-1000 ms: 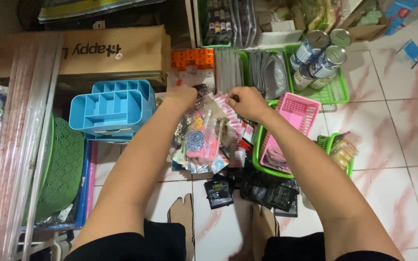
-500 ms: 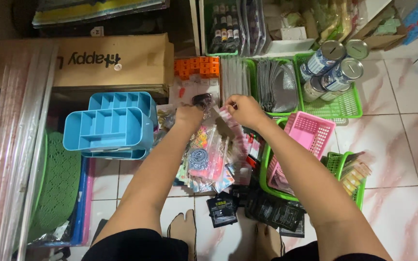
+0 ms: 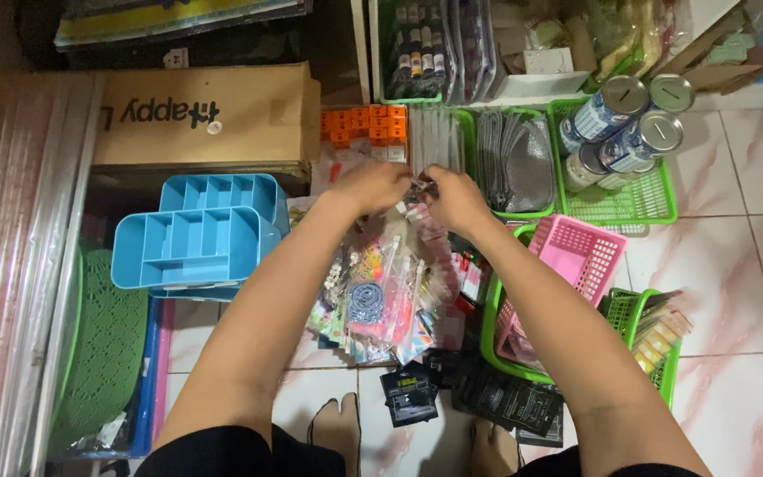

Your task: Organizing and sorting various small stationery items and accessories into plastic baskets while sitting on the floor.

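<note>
On the tiled floor (image 3: 752,230), between the person's outstretched arms, sits a crowd of small stock. Biggest is the long cardboard box (image 3: 196,110) along the far side, then the stacked blue divided trays (image 3: 192,243) to the left, the green basket (image 3: 638,199) with 4 tin coin banks (image 3: 624,119) to the right, and the pink basket (image 3: 576,256) nested in another green one. Nearer the middle lies a fanned bundle of clear packets (image 3: 377,296) holding colourful trinkets, with black sachets (image 3: 408,393) just below it.

Both hands meet above the top of that bundle. The left hand (image 3: 371,185) and the right hand (image 3: 454,196) are each closed narrow, fingertips pinched on 1 small dark packet (image 3: 419,190) held between them (what is inside is too small to tell).

To handle it well, I judge the grip should stay at the packet's upper edge, with light pressure so the thin plastic does not tear, and the packet should be kept above the bundle so nothing slides off the fan beneath.
</note>
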